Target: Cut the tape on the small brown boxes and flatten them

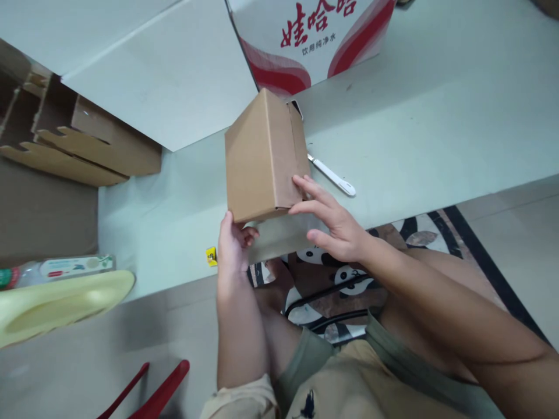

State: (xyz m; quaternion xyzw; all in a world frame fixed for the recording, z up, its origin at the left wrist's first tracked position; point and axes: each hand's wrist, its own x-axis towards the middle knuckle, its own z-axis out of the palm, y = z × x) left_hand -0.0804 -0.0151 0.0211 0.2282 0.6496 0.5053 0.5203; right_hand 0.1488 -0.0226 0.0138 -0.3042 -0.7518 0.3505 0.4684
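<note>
A small brown cardboard box [250, 157] is tilted above the near edge of the pale table. My left hand [236, 241] grips its lower left corner, thumb on the side and fingers curled beneath. With fingers stretched out, my right hand [334, 224] touches the box's lower right side at the fingertips; its thumb is apart from the box. A dark-edged flap or opening shows at the box's far right top corner. Just right of the box lies a white-handled knife [332, 174] with a thin blade, its tip partly hidden behind the box.
A white carton with red print [321, 49] stands at the back. Brown cardboard trays [100, 137] sit at the left. A small yellow item [211, 256] lies near the table edge. A pale yellow plastic piece [70, 302] and red bars [161, 390] are at lower left.
</note>
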